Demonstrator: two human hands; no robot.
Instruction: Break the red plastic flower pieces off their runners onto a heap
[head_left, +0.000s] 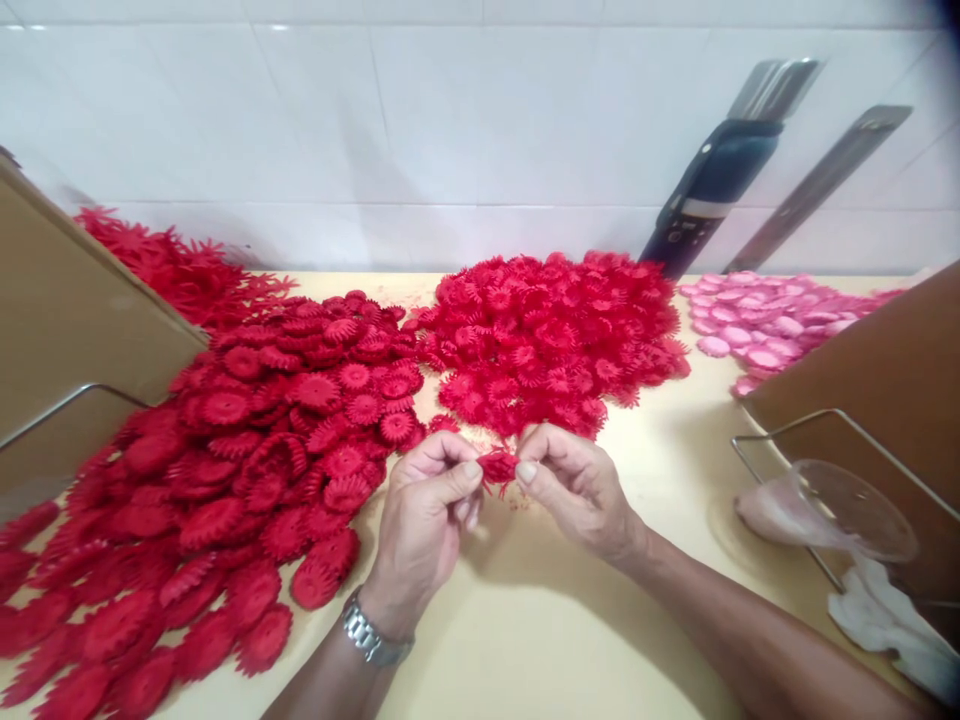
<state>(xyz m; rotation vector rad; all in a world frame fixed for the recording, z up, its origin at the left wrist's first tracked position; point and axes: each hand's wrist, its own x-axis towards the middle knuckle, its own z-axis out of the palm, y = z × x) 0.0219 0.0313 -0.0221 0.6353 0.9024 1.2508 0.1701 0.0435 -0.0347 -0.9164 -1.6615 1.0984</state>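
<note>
Between my two hands, over the pale tabletop, is a small red fringed flower piece. My left hand, with a metal watch on its wrist, pinches the piece's left side between thumb and fingers. Its right side is pinched by my right hand. To the left spreads a large heap of red notched discs. Just beyond my hands lies a second pile of red fringed pieces. What the piece is made of I cannot tell.
Pink discs lie at the back right, and red star-like pieces at the back left. Brown panels with wire handles flank the table. A clear plastic cup and white tissue are at right. A dark device leans against the tiled wall.
</note>
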